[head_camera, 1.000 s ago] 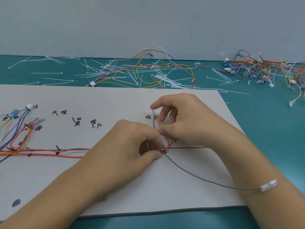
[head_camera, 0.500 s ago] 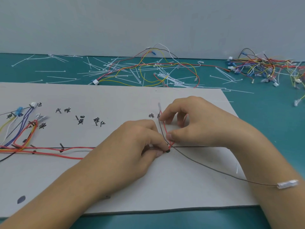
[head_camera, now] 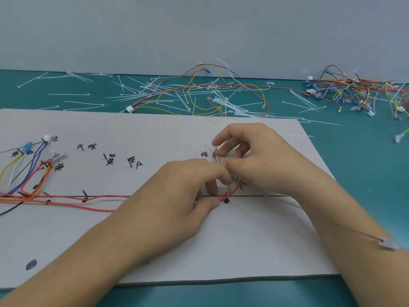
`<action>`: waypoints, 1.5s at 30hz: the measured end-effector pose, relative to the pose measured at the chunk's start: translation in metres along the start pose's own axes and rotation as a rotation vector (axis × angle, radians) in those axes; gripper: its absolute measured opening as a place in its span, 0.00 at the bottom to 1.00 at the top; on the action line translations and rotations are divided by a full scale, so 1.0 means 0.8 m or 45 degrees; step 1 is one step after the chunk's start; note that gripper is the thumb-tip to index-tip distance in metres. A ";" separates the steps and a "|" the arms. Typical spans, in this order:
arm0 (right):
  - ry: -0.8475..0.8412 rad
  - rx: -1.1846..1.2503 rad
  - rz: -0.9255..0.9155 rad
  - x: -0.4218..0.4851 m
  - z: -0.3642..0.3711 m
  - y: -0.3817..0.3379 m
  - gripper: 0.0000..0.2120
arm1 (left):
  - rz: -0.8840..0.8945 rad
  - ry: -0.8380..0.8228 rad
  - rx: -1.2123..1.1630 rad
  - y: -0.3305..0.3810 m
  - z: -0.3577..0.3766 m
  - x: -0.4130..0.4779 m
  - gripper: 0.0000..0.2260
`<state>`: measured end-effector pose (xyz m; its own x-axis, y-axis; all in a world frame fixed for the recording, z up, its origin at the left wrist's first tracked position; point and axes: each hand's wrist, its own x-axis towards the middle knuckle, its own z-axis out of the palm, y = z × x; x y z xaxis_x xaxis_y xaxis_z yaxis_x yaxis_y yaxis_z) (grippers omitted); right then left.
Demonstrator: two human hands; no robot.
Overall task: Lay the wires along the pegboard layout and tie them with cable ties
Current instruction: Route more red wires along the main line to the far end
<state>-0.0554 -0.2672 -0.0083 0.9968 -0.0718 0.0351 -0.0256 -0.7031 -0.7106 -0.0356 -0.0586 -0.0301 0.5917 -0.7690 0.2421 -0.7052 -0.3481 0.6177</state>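
A white pegboard (head_camera: 254,247) with black pegs and handwritten labels lies on the teal table. Red wires (head_camera: 66,197) run along its drawn line from a bundle of coloured wires (head_camera: 28,173) at the left. At the board's middle right, my left hand (head_camera: 177,196) pinches the red wire where it bends near a black peg. My right hand (head_camera: 250,158) pinches the same red wire higher up, by the peg beside a label. A thin grey wire with a white connector (head_camera: 389,244) lies across my right forearm.
Loose white cable ties (head_camera: 168,96) lie scattered on the teal table behind the board. A loose harness with a white plug (head_camera: 129,109) rests among them. A tangle of spare coloured wires (head_camera: 354,91) sits at the far right.
Both hands stay on the red wire at the same pegs. The left fingers have shifted up to meet the right hand. The grey wire's connector has slid further along my right forearm.
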 end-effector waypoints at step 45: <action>0.239 -0.043 -0.033 0.017 0.019 -0.004 0.13 | -0.103 0.048 0.033 0.005 -0.007 -0.001 0.02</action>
<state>-0.0404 -0.2549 -0.0161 0.9656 -0.1820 0.1860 -0.0058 -0.7296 -0.6838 -0.0365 -0.0565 -0.0236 0.6610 -0.7174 0.2202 -0.6640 -0.4224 0.6169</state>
